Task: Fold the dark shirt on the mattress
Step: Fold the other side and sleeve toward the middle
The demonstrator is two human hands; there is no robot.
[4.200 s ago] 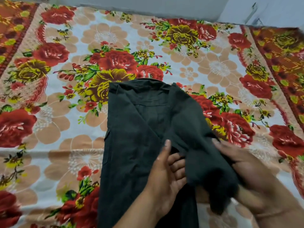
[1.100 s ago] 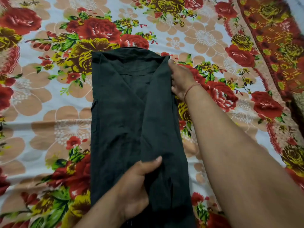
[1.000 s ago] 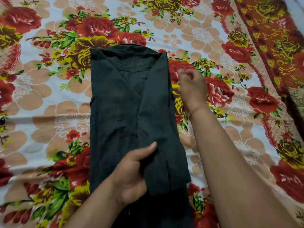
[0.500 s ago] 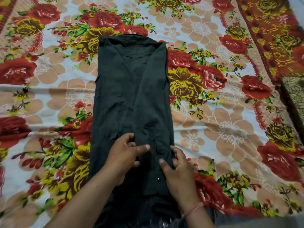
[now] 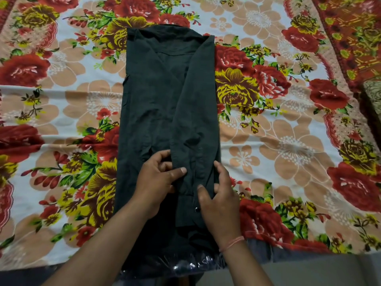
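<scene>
The dark shirt lies flat on the mattress as a long narrow strip, collar at the far end, both sides folded inward. Its right sleeve runs down the strip's right half. My left hand pinches the sleeve's left edge between thumb and fingers near the strip's lower part. My right hand grips the sleeve's right edge close to the cuff, where a small button shows. The shirt's hem hangs over the mattress's near edge, partly hidden by my forearms.
A floral bedsheet with red and yellow roses covers the mattress all around the shirt. Shiny plastic wrap shows along the mattress's near edge. A patterned object sits at the far right.
My right hand came back from the shirt's collar end to the sleeve cuff near me. Both hands now hold the sleeve's edges; the view shifted slightly.
</scene>
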